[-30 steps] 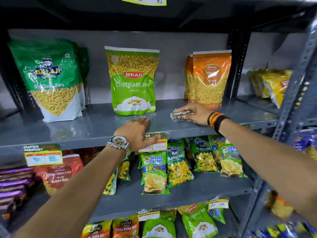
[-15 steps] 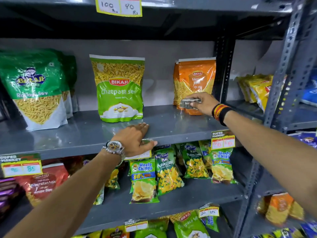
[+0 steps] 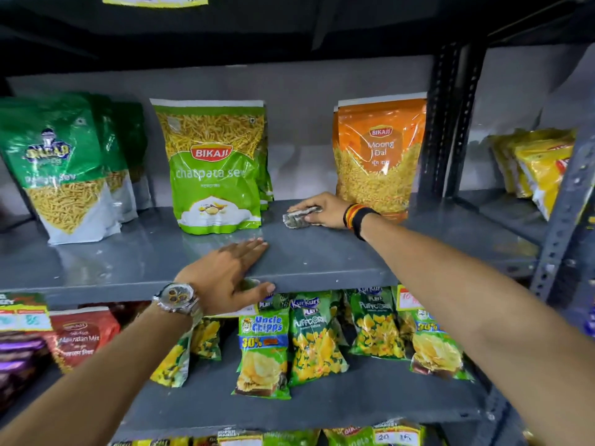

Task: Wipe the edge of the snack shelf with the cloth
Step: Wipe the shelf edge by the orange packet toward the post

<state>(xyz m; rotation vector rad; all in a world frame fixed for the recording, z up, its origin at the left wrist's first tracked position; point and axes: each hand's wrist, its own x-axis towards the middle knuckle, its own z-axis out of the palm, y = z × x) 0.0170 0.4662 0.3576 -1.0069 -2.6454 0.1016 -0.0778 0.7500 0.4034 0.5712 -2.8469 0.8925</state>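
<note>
Grey snack shelf (image 3: 322, 262): our right hand (image 3: 325, 209) fingers pinch the cloth (image 3: 297, 218) beside the Moong Dal bag (image 3: 380, 156); left hand (image 3: 225, 272) spread flat. Next, we judge, sweep toward the front edge.

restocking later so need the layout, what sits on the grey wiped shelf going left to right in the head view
dark green sev bags → chatpata sev bag → cloth under the right hand → orange moong dal bag
</note>
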